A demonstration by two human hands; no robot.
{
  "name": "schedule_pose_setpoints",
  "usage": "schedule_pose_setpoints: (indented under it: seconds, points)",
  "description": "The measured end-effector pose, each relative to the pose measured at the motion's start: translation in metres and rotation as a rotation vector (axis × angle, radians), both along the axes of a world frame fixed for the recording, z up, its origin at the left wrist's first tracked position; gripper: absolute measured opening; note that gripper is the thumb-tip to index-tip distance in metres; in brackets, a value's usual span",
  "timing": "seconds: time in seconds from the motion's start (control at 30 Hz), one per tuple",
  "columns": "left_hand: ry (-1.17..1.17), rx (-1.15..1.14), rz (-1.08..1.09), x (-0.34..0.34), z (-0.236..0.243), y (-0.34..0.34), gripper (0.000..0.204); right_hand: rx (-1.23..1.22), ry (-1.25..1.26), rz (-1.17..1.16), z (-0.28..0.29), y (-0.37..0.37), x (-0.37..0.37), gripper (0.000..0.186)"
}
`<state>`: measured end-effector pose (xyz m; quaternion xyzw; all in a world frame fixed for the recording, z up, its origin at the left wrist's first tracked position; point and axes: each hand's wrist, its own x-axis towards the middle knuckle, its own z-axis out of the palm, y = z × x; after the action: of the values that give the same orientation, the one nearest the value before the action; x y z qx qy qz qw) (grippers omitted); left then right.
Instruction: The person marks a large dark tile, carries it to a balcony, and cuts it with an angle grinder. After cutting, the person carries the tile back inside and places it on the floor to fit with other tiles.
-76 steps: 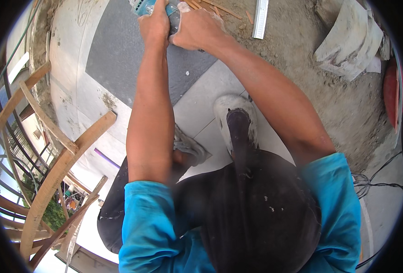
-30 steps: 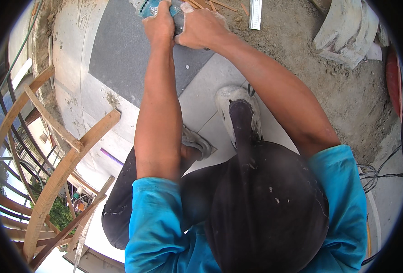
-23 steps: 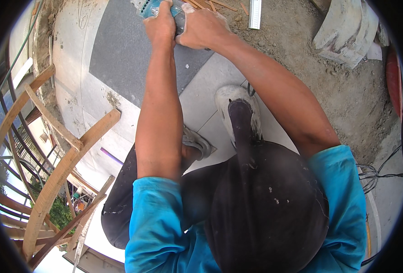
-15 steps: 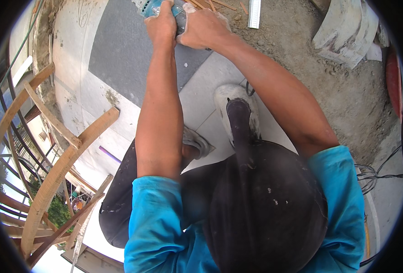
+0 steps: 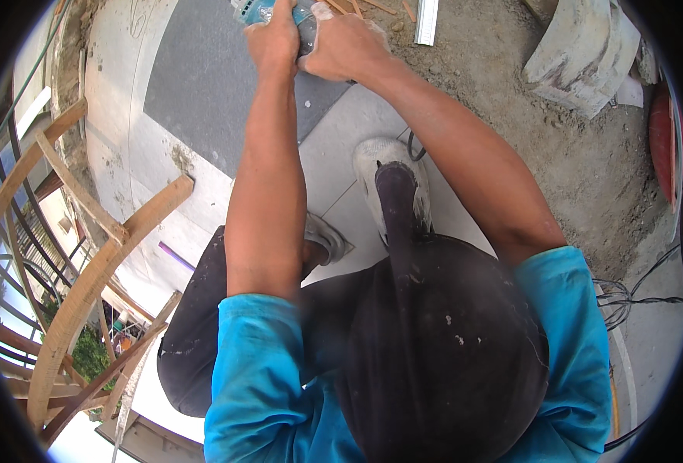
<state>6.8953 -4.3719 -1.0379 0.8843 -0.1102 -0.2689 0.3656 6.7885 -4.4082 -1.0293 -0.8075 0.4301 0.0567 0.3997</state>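
Observation:
Both of my hands are at the top of the view, closed on a teal and dark power tool (image 5: 259, 11). My left hand (image 5: 273, 45) wraps round it from the left. Close beside it, my right hand (image 5: 343, 45), whitened with dust at the fingers, grips the dark rear part. The tool's far end is cut off by the view's upper edge. It is over a large dark grey tile (image 5: 195, 89), and whether it touches the tile cannot be seen. A black cord (image 5: 414, 147) shows beside my right forearm.
Pale tiles (image 5: 333, 166) lie under my feet. To the left stands a curved wooden frame (image 5: 87, 289). At the right are sandy soil (image 5: 503, 100), a curved whitish slab (image 5: 584, 58) and tangled black cables (image 5: 627, 301). A metal strip (image 5: 427, 21) and thin wooden strips (image 5: 378, 7) lie ahead.
The whole view has shifted slightly, with the surroundings now a little further left. Both hands keep their grip on the power tool.

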Motion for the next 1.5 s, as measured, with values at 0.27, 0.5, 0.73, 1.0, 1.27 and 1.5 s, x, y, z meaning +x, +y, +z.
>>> schedule_pose_setpoints:
  seconds: [0.27,0.5,0.73,1.0,1.27,1.5]
  points:
    - [0.006,0.042,-0.016,0.005,-0.007,0.001,0.070,0.022,0.003,0.027,0.002,-0.001,-0.003,0.088]
    - [-0.023,0.034,-0.024,0.004,-0.008,0.002,0.069,-0.012,-0.033,-0.008,-0.001,0.002,-0.005,0.083]
    - [-0.003,0.039,-0.020,-0.002,-0.002,0.002,0.065,-0.009,-0.048,-0.002,-0.004,0.004,-0.008,0.083]
    - [0.093,-0.046,-0.010,-0.006,-0.005,0.005,0.069,-0.006,-0.038,0.008,-0.003,0.004,-0.013,0.083]
    - [-0.123,0.074,-0.057,-0.001,-0.018,0.010,0.073,0.067,0.026,0.030,0.013,0.004,-0.015,0.071]
    - [0.001,0.164,-0.062,-0.009,-0.001,0.005,0.075,-0.020,-0.029,-0.019,-0.002,0.008,-0.018,0.081]
